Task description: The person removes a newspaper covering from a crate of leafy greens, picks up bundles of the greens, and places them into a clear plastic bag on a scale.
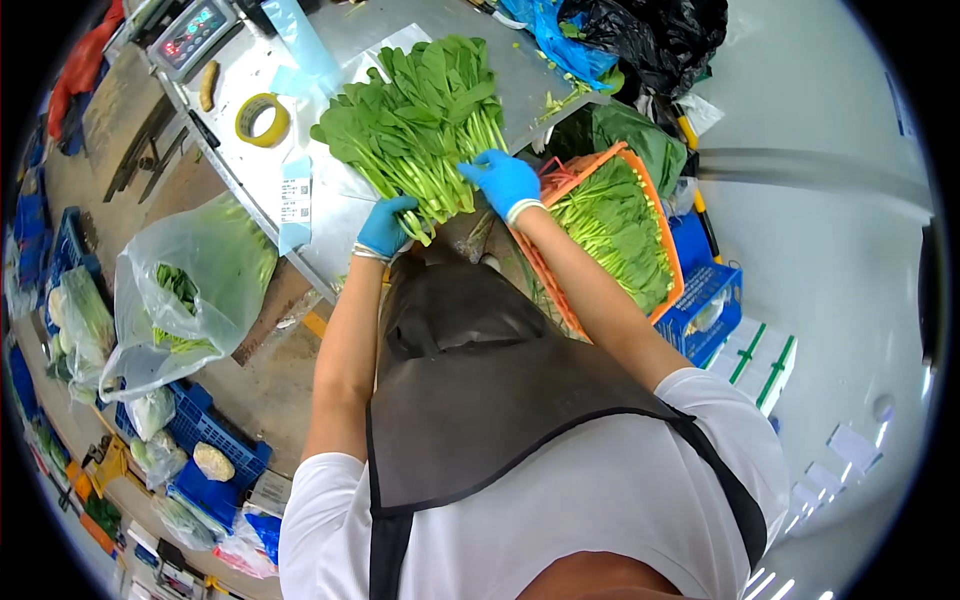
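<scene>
A broad pile of leafy greens (420, 105) lies on the metal table (330, 217), its pale stems pointing towards me and reaching over the near edge. My left hand (385, 227), in a blue glove, is closed around stem ends at the pile's lower left. My right hand (501, 180), gloved in blue too, rests against the stems on the right side. Its fingertips point left across them, and whether they grip any stems is unclear. Under part of the leaves is a white sheet (409, 36). Below my right forearm stands an orange basket (636, 159) full of similar greens (615, 232).
Left on the table are a yellow tape roll (280, 124), printed labels (295, 201) and a digital scale (193, 37). A clear plastic bag (217, 292) of greens stands beside the table. Black plastic bags (660, 45) and blue crates (701, 311) are at right.
</scene>
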Tool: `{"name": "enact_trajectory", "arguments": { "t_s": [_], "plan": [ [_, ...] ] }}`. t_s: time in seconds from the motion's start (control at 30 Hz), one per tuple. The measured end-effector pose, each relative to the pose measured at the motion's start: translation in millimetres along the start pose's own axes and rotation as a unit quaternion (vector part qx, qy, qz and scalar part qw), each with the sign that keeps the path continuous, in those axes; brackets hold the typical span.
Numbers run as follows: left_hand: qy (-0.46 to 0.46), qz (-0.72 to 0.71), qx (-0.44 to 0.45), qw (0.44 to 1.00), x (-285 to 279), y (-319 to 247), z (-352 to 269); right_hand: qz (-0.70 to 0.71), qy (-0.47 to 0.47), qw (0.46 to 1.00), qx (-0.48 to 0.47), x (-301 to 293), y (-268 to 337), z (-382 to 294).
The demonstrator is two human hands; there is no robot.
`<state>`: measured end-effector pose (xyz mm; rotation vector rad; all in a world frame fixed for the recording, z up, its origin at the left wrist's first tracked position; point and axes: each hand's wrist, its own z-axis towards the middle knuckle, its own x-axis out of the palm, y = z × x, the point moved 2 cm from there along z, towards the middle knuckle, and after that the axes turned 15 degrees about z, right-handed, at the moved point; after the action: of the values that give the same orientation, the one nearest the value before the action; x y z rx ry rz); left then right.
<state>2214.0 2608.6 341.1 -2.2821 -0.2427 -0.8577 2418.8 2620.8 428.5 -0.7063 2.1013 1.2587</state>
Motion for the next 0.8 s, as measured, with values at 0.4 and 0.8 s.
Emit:
{"name": "enact_trajectory", "arguments": {
  "t_s": [0.4, 0.8],
  "plan": [
    [-0.064, -0.034, 0.028, 0.997, 12.6, -9.2, 26.5, 0.528, 0.046, 0.844, 0.086, 34.3, -22.9, -25.1],
    [-0.103, 0.017, -0.022, 0.994, 7.1, -7.4, 37.1, 0.649, 0.013, 0.742, 0.164, -106.3, -178.1, 14.2]
  ]
}}
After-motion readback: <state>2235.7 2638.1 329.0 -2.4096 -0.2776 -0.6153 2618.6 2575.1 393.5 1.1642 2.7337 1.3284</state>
